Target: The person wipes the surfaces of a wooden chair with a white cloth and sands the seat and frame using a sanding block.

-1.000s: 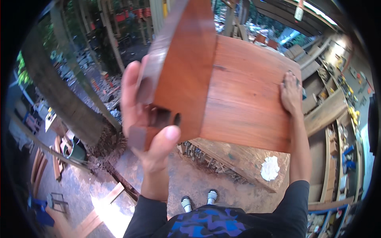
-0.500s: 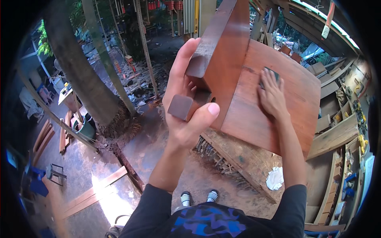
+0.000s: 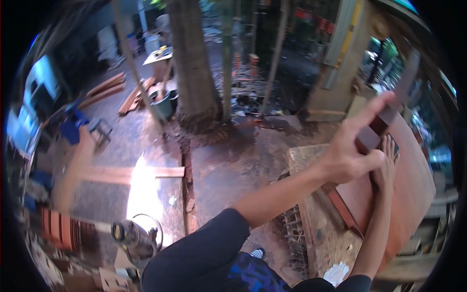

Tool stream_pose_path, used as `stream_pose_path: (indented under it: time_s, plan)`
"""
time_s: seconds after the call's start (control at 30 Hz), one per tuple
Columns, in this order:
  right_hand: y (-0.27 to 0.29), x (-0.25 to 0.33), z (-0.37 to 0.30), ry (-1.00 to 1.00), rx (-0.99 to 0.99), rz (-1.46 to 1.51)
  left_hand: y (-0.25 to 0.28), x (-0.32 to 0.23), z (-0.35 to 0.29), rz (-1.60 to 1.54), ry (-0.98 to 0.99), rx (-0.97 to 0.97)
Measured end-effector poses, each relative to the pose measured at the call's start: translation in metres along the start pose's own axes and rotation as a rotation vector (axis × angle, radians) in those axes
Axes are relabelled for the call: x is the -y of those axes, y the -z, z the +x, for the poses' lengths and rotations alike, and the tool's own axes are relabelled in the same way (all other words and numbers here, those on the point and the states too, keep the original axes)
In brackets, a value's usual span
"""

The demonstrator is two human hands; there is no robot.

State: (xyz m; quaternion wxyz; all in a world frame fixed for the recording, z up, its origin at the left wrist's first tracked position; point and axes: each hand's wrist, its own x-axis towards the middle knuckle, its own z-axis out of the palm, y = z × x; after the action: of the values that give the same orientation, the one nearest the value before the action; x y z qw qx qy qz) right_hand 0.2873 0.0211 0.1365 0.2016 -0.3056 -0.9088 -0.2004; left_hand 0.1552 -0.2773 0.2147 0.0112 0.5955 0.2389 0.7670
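At the right, a reddish-brown wooden furniture piece (image 3: 411, 182) has a broad, slightly curved panel and an upright board with dark end blocks (image 3: 368, 139). My left hand (image 3: 348, 151) is wrapped round those blocks, thumb on the near side. Just beyond it, my right hand (image 3: 384, 168) lies on the broad panel with fingers stretched over a small dark green pad (image 3: 395, 145). Only an edge of that pad shows under the fingertips. My left hand and the upright board partly hide the panel's far side.
A worn wooden bench (image 3: 311, 194) supports the piece, with a crumpled white cloth (image 3: 335, 273) at its near end. A power tool (image 3: 129, 236) stands at lower left. Planks (image 3: 165, 172) lie on the floor. Beyond them are a tree trunk (image 3: 194, 68) and a green bucket (image 3: 163, 104).
The view has swung to the left, so the wooden piece and both hands now appear farther right. Both hands keep their hold; my right hand now appears closer to my left hand.
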Motion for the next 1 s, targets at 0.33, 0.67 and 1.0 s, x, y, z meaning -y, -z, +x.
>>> stream_pose_path:
  time_s: [0.33, 0.67, 1.0]
  plan:
    - [0.040, -0.064, -0.023, -0.177, 0.100, 0.024, -0.003, -0.005, -0.002, 0.106, 0.022, -0.076]
    - [0.071, -0.038, -0.029, -0.107, 0.066, 0.122, 0.007, -0.008, -0.003, 0.121, -0.020, -0.107]
    - [0.007, 0.001, -0.005, 0.018, -0.040, 0.024, -0.003, 0.001, 0.007, 0.119, -0.027, -0.004]
